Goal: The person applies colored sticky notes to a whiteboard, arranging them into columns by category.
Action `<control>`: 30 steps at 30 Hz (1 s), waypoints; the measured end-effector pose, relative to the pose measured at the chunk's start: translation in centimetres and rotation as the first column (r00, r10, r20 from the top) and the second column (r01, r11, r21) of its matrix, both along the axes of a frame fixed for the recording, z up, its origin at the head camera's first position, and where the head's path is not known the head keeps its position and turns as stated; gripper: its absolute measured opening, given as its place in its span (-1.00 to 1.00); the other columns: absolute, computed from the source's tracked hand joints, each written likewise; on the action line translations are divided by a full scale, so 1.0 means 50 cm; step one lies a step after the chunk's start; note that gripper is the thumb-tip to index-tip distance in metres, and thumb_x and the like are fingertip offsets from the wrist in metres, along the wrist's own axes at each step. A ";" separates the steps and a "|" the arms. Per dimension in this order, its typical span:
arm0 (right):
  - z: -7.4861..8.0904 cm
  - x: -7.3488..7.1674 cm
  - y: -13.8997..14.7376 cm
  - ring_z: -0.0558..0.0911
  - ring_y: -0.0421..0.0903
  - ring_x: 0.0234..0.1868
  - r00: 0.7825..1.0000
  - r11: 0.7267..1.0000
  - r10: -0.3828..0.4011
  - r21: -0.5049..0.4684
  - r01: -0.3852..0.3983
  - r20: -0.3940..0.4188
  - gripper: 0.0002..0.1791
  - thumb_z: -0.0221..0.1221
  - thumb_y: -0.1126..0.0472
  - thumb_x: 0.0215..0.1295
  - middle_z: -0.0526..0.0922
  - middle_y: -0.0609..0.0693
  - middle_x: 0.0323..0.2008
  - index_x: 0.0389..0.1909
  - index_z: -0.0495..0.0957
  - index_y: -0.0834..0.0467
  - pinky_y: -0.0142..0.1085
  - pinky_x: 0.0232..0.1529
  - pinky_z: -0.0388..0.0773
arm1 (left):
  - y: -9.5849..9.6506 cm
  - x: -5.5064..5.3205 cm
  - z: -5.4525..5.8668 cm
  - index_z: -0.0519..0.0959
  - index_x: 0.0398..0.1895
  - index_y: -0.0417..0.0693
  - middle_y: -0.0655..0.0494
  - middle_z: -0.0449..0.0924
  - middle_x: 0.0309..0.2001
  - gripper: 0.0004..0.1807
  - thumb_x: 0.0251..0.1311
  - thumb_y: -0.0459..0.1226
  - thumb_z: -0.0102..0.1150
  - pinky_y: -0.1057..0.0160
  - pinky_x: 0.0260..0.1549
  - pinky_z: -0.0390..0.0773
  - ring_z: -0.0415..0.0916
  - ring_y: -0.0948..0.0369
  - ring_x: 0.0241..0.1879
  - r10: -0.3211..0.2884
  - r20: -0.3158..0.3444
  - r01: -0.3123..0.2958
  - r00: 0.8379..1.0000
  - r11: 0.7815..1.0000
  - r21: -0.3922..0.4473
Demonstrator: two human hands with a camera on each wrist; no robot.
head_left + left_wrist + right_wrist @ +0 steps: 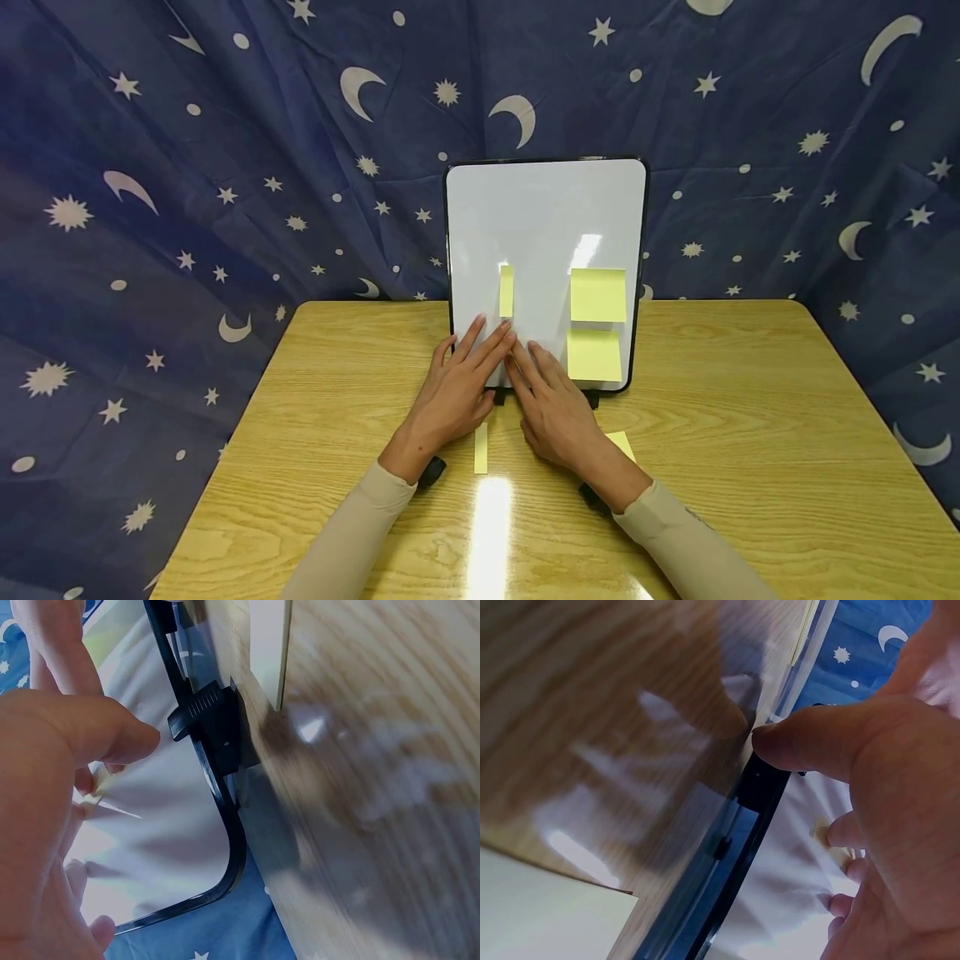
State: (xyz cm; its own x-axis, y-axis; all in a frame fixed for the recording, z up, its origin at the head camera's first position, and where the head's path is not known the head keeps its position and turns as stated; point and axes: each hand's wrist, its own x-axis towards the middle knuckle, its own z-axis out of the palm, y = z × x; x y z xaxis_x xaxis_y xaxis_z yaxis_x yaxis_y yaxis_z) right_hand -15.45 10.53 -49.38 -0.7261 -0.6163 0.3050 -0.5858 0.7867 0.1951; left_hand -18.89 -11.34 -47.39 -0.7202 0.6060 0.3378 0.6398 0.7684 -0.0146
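Note:
A white board point(525, 217) with a black frame stands upright on the table. My left hand point(453, 396) rests its straight fingers on the board's lower part. Beside it, my right hand point(557, 410) also touches the board with extended fingers, and the two hands' fingertips nearly meet. Under the right fingertips a small yellowish piece of paper point(821, 831) partly shows; the fingers hide the rest. Just above the left fingertips, a narrow yellow sticky note point(506, 292) is stuck upright. Two square sticky notes, an upper one point(597, 295) and a lower one point(593, 356), sit at the board's right.
A narrow yellow sticky pad point(481, 448) lies on the wooden table point(750, 433) between the wrists. Partly behind the right wrist is a square yellow pad point(621, 444). Black feet point(214, 720) support the board's lower edge. A blue star-and-moon cloth point(225, 125) hangs behind.

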 end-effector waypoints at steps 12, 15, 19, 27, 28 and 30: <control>0.002 -0.002 -0.001 0.04 0.25 0.68 1.000 1.000 0.006 -0.014 -0.006 0.008 -0.15 0.22 0.11 0.39 -0.10 0.24 0.71 0.61 0.21 0.34 0.02 0.65 0.04 | -0.007 0.003 0.000 0.03 0.75 0.11 0.22 -0.06 0.73 0.07 0.25 -0.20 0.43 -0.23 0.48 0.15 -0.22 0.05 0.72 0.013 0.010 -0.013 1.000 1.000 0.012; 0.003 -0.002 -0.001 0.03 0.25 0.68 1.000 1.000 0.003 -0.012 -0.003 0.015 -0.15 0.22 0.11 0.40 -0.11 0.24 0.71 0.62 0.20 0.33 0.02 0.65 0.03 | -0.008 0.004 0.001 0.02 0.75 0.11 0.22 -0.06 0.73 0.07 0.25 -0.21 0.42 -0.23 0.48 0.16 -0.22 0.05 0.71 0.015 0.008 -0.015 1.000 1.000 0.015; 0.005 -0.002 -0.001 0.02 0.25 0.68 1.000 1.000 0.003 -0.014 -0.002 0.019 -0.14 0.22 0.11 0.39 -0.12 0.24 0.71 0.62 0.19 0.33 0.02 0.65 0.02 | -0.012 0.006 0.003 0.04 0.75 0.10 0.21 -0.03 0.72 0.08 0.22 -0.22 0.44 -0.26 0.47 0.19 -0.17 0.03 0.71 0.013 -0.014 -0.013 1.000 1.000 0.023; 0.004 0.000 0.000 0.02 0.26 0.68 1.000 1.000 0.002 -0.010 -0.002 0.024 -0.09 0.30 0.08 0.34 -0.11 0.25 0.71 0.62 0.19 0.33 0.03 0.65 0.03 | -0.012 0.014 0.003 0.07 0.74 0.09 0.18 0.05 0.70 0.05 0.23 -0.20 0.44 -0.30 0.46 0.19 -0.14 0.01 0.70 0.022 -0.025 -0.022 0.999 1.000 0.022; 0.004 0.001 0.000 0.02 0.26 0.68 1.000 1.000 0.004 -0.013 -0.003 0.026 -0.08 0.31 0.08 0.33 -0.11 0.25 0.71 0.62 0.19 0.34 0.04 0.65 0.03 | -0.012 0.016 0.003 0.08 0.74 0.10 0.18 0.06 0.70 0.05 0.24 -0.20 0.43 -0.31 0.46 0.18 -0.14 0.01 0.70 0.023 -0.025 -0.022 0.999 1.000 0.022; 0.003 0.001 0.000 0.02 0.26 0.68 1.000 1.000 0.010 -0.026 -0.009 0.028 -0.07 0.34 0.08 0.32 -0.10 0.25 0.71 0.61 0.19 0.34 0.05 0.64 0.04 | -0.013 0.019 0.004 0.09 0.73 0.10 0.18 0.09 0.69 0.03 0.24 -0.19 0.43 -0.32 0.45 0.19 -0.13 0.00 0.70 0.022 -0.027 -0.022 0.999 0.999 0.024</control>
State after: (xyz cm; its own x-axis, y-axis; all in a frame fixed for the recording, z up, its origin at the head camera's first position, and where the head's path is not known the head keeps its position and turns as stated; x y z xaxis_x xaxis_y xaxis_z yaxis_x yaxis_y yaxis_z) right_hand -15.39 10.54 -49.22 -0.7288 -0.6152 0.3008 -0.5981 0.7857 0.1578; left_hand -17.93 -11.97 -47.18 -0.7238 0.5818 0.3711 0.6222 0.7827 -0.0135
